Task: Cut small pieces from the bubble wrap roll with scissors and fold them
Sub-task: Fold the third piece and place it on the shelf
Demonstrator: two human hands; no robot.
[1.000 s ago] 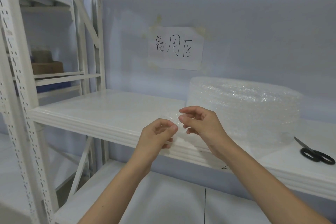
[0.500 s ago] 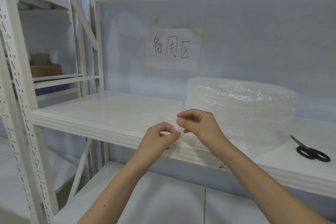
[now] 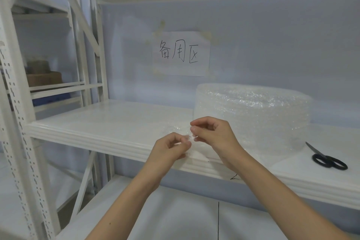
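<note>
Head view: the small bubble wrap piece (image 3: pixel 190 139) sits pinched between your hands above the shelf edge (image 3: pixel 109 139), left hand (image 3: pixel 169 150) low, right hand (image 3: pixel 212 132) just above it, so you'd likely fold top down; roll (image 3: pixel 253 115) behind, scissors (image 3: pixel 327 159) lying far right.

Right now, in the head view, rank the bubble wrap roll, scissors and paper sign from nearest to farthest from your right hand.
From the right hand:
1. bubble wrap roll, just behind it on the shelf.
2. paper sign, taped on the back wall above.
3. scissors, far right on the shelf.
The last two are close; treat their order as approximate.
</note>
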